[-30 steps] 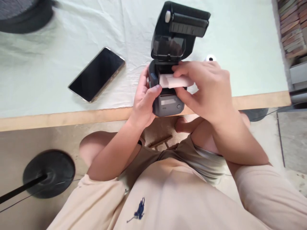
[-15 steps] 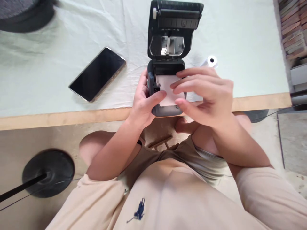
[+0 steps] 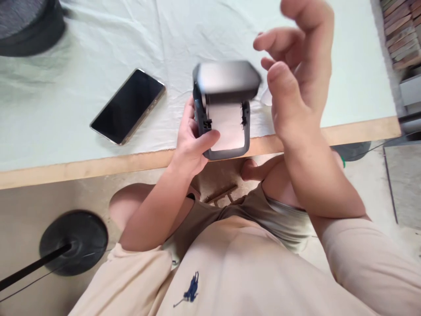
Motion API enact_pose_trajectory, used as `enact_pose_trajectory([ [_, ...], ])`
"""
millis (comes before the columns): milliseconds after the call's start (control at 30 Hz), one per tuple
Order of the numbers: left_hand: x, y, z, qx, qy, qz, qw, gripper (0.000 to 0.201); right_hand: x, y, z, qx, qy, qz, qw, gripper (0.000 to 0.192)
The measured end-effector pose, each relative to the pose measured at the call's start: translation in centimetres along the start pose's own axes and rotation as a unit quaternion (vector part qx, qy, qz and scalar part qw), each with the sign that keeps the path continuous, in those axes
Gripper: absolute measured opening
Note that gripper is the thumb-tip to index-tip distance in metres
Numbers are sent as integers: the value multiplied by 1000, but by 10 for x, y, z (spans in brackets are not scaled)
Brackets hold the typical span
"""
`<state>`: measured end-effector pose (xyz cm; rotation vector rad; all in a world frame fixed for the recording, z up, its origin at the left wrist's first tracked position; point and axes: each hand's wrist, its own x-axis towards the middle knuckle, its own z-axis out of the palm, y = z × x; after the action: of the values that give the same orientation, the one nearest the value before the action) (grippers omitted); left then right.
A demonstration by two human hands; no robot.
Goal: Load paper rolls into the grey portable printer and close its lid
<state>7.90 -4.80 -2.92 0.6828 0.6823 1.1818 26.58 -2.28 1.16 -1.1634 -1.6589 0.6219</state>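
Printer (image 3: pixel 223 112): a small dark grey label printer, seen from the head camera, sitting at the near edge of the table (image 3: pixel 345 131), partly overhanging it.
Printer lid (image 3: pixel 227 81): grey and blurred, angled part-way over the back of the printer, not fully down.
Paper (image 3: pixel 227 127): a white strip lying in the open bay of the printer, running toward its near end, below the lid.
Left hand (image 3: pixel 192 140): wrapped around the left side of the printer, thumb pressed on its front left corner, fingers behind; a firm grasp on the body.
Right hand (image 3: pixel 296 74): raised above and to the right of the printer, fingers loosely curled and spread, holding nothing; it touches neither lid nor paper.
Phone (image 3: pixel 128 106): dark screen up, lying flat on the table's pale cloth, well to the left of the printer, tilted diagonally.
Dark round object (image 3: pixel 29 22): at the far left corner of the table, far from the printer, blurred.
Stand base (image 3: pixel 74 241): a black disc with a pole on the floor, below the table and to the left of the printer.
Person: seated close behind the printer, beige shirt and bare knees visible under the table edge.
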Motion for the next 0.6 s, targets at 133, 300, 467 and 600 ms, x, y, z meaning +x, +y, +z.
enact_pose_trajectory([
  [133, 0, 1, -5, 0, -35, -1, 999, 59, -10, -1, 5, 18, -30, -48, 998, 40],
  [300, -3, 11, 2, -59, -45, -23, 997, 39, -12, 3, 10, 18, -123, 2, 992, 48],
  [467, 0, 14, 5, -114, -27, -43, 992, 26, -13, 9, 11, 8, -133, 4, 991, 50],
  [600, 3, 12, 5, -92, -1, -40, 995, 24, -15, 7, 9, 2, -131, 15, 991, 44],
])
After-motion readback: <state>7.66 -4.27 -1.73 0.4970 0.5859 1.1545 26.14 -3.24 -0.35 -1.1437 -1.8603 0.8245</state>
